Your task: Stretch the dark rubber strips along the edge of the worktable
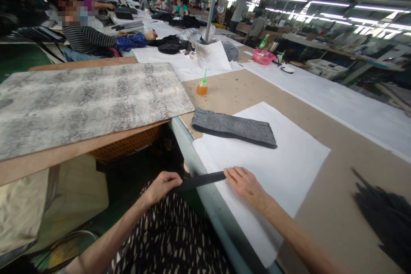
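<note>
Black fabric strip (pixel 199 181) bridges tabletop edge (pixel 189 147). My left hand (pixel 162 186) grip closed round its off-table end; right hand (pixel 247 186) laid flat, fingertips on other end over white paper (pixel 289 167). Grey knit piece (pixel 234 127) beyond, bare paper between.

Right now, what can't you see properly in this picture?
Head view: left end of the dark strip hidden inside the left hand.
Head view: black pile cut off by the right edge.
Head view: orange basket mostly hidden under the grey board.
</note>
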Action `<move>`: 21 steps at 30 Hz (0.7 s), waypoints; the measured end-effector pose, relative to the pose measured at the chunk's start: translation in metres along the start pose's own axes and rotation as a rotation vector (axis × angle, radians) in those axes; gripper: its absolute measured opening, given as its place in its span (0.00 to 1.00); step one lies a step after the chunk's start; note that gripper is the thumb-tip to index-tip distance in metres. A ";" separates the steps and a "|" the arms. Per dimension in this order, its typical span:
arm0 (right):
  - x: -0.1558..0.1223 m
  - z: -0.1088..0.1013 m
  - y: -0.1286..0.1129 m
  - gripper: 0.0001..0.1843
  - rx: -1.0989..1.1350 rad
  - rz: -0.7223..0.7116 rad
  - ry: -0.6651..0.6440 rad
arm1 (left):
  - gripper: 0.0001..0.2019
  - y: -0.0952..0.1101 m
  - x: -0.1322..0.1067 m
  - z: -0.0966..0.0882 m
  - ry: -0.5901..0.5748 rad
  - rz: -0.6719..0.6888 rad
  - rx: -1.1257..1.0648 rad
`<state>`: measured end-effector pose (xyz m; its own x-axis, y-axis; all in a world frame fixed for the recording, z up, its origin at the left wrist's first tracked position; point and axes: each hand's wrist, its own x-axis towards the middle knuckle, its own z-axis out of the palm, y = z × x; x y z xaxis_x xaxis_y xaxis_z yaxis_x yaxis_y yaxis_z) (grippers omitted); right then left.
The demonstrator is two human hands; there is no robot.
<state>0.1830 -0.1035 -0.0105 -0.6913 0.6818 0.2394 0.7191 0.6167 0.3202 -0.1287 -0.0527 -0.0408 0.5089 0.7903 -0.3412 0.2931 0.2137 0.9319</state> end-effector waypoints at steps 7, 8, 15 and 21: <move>-0.001 0.003 -0.002 0.16 0.029 0.043 0.017 | 0.17 -0.004 -0.018 -0.008 0.059 -0.050 0.009; -0.002 0.002 -0.001 0.16 0.065 0.057 0.021 | 0.17 -0.004 -0.019 -0.008 0.062 -0.048 0.010; 0.006 -0.021 0.004 0.20 0.542 0.623 0.239 | 0.15 0.018 -0.008 0.013 -0.013 0.043 -0.014; 0.052 -0.048 -0.023 0.11 0.795 0.408 0.003 | 0.17 0.051 0.006 0.034 -0.088 0.110 0.070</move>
<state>0.1275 -0.1007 0.0384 -0.3701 0.9076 0.1982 0.7451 0.4175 -0.5202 -0.0835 -0.0565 0.0007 0.6091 0.7528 -0.2494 0.2857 0.0851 0.9545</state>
